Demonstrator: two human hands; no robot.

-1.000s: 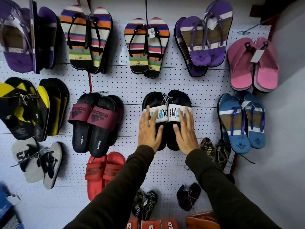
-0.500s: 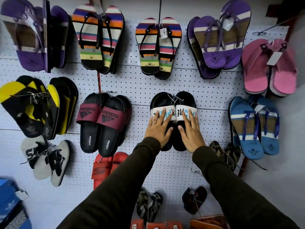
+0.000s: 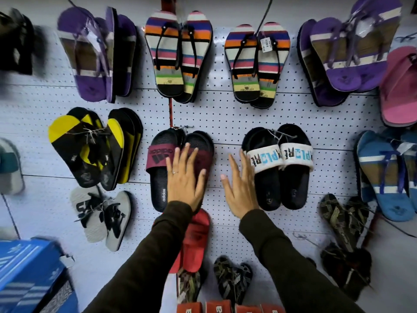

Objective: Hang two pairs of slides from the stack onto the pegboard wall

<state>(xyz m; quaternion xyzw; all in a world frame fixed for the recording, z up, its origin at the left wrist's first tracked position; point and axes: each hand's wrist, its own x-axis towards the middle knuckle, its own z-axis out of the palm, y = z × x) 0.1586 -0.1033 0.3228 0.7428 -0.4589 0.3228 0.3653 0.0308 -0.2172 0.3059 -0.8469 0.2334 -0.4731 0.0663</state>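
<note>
Left hand (image 3: pixel 185 184) lay flat, fingers spread, on maroon-strapped black slides (image 3: pixel 178 168), right hand (image 3: pixel 240 188) open beside white-strapped black slides (image 3: pixel 279 168), both pairs hung on pegboard wall (image 3: pixel 228 114).

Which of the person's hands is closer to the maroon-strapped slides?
Left. The left hand lies flat over the right slide of the maroon-strapped slides. The right hand is off to their right over bare pegboard, beside the white-strapped slides.

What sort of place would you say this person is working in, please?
Most likely a footwear shop's display wall: a white pegboard hung with many tied pairs of sandals, a price tag on the striped flip-flops, and a blue shoebox.
</note>
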